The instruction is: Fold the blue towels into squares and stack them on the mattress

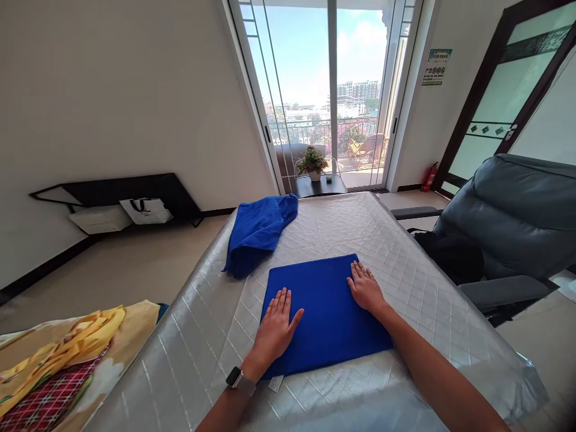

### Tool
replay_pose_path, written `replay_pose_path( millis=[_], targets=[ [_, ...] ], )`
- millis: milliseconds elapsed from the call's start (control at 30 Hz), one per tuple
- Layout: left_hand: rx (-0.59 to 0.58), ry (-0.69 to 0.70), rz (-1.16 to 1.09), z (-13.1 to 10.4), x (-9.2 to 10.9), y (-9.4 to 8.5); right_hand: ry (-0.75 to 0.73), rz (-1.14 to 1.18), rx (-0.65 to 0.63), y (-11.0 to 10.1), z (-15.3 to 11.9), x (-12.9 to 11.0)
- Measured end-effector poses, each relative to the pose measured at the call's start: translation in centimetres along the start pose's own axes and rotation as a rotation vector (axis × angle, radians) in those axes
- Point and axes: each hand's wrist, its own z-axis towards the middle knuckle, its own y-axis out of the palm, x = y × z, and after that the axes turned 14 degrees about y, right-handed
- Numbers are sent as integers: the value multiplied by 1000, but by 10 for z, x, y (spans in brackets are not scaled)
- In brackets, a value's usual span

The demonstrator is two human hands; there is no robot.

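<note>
A blue folded cloth (328, 318), roughly rectangular, lies flat on a table or bed with a silvery quilted cover (342, 225). My left hand (275, 324) rests palm down on the cloth's left side, fingers together and stretched out, thumb spread. At its far right corner my right hand (365, 287) lies flat, fingers extended. A small white tag (276, 383) sticks out from the cloth's near left edge. Beyond my left hand, another blue cloth (258, 231) sits loosely crumpled near the cover's far left edge.
Patterned fabrics (67, 354) are piled at the lower left. A dark padded armchair (513, 210) stands close on the right. Past the far edge is a small table (320, 186) with a potted plant (314, 163). A black rack (135, 192) holding a white bag lies by the left wall.
</note>
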Motion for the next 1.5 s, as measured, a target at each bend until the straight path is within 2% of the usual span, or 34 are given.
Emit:
replay_pose_path(
  millis=[133,333,500,667,800,867,933,1067,1133,1200,1233,1333,1433,1500],
  targets=[
    [2,-75,1,-26,-14,-1,4,-20,15,3,0,0],
    [35,-75,-27,-25,-11,-3,7,-87,51,-3,-7,-6],
    [39,-75,-40,-25,-11,-2,-12,-130,47,-8,-46,-4],
    [46,-57,-52,-25,-17,1,3,-85,16,2,-94,11],
    [54,-46,-22,-23,-14,-2,11,-48,11,8,-104,17],
    [51,-10,-21,-19,1,-8,8,-37,12,9,-102,18],
    [39,83,-52,-12,28,-15,3,-26,16,9,-101,18],
    [19,366,-157,15,108,-27,-17,-32,21,9,-101,21],
    [32,444,-193,32,143,-30,-43,-53,19,9,-103,24],
    [50,472,-209,43,164,-29,-81,-65,15,9,-104,26],
    [54,477,-209,46,168,-28,-96,-65,11,9,-105,27],
    [42,476,-183,38,155,-23,-83,-44,3,8,-105,27],
    [16,412,-141,11,121,-19,-43,-20,6,8,-105,26],
    [2,322,-113,-12,97,-19,-39,-11,12,10,-105,26]
  ],
)
